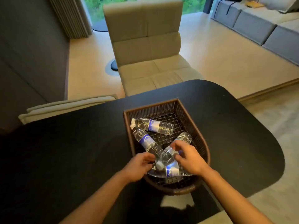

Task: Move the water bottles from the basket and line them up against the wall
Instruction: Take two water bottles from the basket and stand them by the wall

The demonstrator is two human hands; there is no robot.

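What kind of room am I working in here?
Most likely a home living or lounge area. A beige cushioned chair faces the black table, a grey sectional sofa runs along the far side, and a big window looks out on greenery.

A matte black desk with rounded corners (234, 126) fills the foreground. Beyond it stands a beige cushioned chair with a tall padded back (145, 46), and a second beige chair back (68, 105) shows at the desk's left edge. The pale cream floor (218, 59) runs to a grey sectional sofa (258, 25) at right. A dark grey wall (32, 54) stands left, beside pleated curtains (71, 16) and a window showing greenery (93, 7).
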